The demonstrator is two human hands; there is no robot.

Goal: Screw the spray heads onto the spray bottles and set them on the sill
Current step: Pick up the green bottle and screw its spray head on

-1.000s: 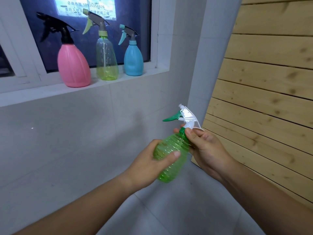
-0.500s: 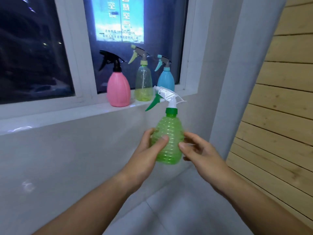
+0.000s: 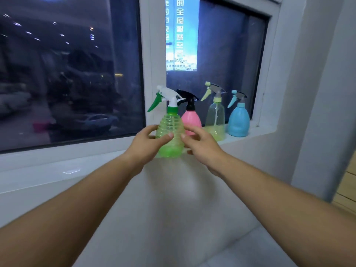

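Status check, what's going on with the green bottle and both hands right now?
Left hand and right hand grip green bottle, spray head on. Bottle at sill, left of pink bottle. Spot clear.

The ribbed green spray bottle stands upright at the sill's front edge, its white spray head screwed on, green trigger pointing left — beside it stand a pink bottle, a clear yellowish bottle and a blue bottle, all capped.
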